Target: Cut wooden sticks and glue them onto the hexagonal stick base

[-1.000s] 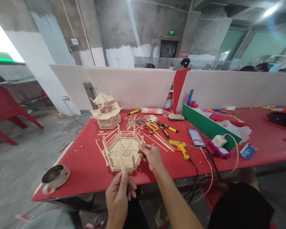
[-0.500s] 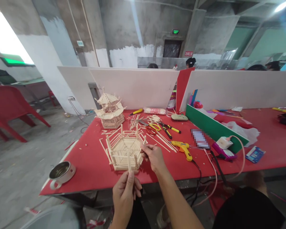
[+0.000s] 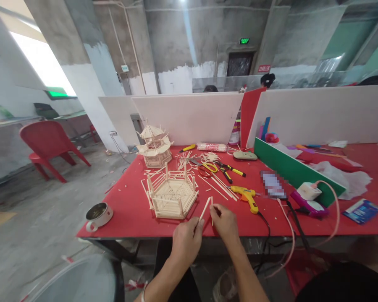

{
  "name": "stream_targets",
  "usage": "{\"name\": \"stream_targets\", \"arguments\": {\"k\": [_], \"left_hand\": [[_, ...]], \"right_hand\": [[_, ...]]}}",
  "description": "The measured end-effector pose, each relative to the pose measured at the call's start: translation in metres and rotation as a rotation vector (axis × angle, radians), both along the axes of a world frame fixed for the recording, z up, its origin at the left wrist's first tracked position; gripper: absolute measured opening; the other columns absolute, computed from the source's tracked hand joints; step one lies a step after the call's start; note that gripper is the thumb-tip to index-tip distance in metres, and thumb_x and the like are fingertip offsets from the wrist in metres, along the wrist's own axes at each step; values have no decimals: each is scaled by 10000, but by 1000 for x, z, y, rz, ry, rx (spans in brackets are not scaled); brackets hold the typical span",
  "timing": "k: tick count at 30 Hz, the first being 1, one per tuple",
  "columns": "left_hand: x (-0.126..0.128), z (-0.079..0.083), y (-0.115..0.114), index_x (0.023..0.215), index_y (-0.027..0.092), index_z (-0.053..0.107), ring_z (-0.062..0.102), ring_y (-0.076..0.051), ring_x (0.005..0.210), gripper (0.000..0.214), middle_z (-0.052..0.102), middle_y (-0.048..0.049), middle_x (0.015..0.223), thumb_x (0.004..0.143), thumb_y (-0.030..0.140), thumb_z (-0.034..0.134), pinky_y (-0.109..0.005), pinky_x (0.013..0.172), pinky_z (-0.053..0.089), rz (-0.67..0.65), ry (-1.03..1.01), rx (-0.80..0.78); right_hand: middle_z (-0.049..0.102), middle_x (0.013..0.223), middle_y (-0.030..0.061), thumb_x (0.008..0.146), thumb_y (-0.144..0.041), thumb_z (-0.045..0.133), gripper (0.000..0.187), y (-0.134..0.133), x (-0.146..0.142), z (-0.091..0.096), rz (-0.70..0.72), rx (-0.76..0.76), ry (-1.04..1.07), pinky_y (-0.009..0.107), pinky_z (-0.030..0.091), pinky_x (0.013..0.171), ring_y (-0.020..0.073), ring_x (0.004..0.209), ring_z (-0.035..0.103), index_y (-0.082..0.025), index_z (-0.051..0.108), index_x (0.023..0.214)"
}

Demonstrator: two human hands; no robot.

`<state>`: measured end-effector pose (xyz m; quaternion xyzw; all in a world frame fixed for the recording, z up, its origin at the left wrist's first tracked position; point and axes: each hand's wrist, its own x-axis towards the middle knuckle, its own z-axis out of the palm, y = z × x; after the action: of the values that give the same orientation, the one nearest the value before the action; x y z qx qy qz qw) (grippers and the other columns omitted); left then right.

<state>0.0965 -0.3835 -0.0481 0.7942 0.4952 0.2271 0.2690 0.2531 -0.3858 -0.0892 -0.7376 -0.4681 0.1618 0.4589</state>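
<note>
Over the near edge of the table (image 3: 129,218), left hand (image 3: 185,241) pinches a flat stick (image 3: 204,208), right hand (image 3: 225,222) a thinner stick (image 3: 211,210).

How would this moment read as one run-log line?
left hand: holds flat stick | right hand: holds thin stick | hexagonal stick frame: on red table, apart from hands | glue gun: right of hands

Bare table (image 3: 126,209) left of hexagonal frame (image 3: 172,196); glue gun (image 3: 246,197), loose sticks (image 3: 219,186) crowd right.
</note>
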Motion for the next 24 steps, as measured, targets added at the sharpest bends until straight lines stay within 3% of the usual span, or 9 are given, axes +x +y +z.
{"name": "stream_targets", "arguments": {"k": [2,5,12,24], "left_hand": [[13,0,7,783,191,659,687,-201,697,364,706,-75,694,982,339,392,-253,605,405,38,277,88],[31,0,17,887,191,697,717,-238,786,351,747,-114,805,979,317,382,-287,662,447,89,467,98],[57,0,30,916,142,728,725,-304,849,415,751,-180,867,967,343,369,-369,740,502,151,561,142],[69,9,30,914,101,734,715,-349,886,444,742,-230,895,968,331,358,-402,758,490,168,571,156]], "right_hand": [[727,874,74,924,-354,482,289,-6,5,-5,-23,-95,-227,264,384,664,193,779,643,-202,724,886],[718,932,73,963,-320,456,287,-9,9,-1,-31,-221,-394,257,359,654,175,804,651,-214,722,940],[696,969,68,969,-374,499,262,-9,16,7,-15,-246,-403,251,361,677,170,862,654,-218,707,1005],[683,954,86,964,-322,497,240,-9,17,2,-59,-180,-341,266,385,673,190,843,654,-196,699,999]]}}
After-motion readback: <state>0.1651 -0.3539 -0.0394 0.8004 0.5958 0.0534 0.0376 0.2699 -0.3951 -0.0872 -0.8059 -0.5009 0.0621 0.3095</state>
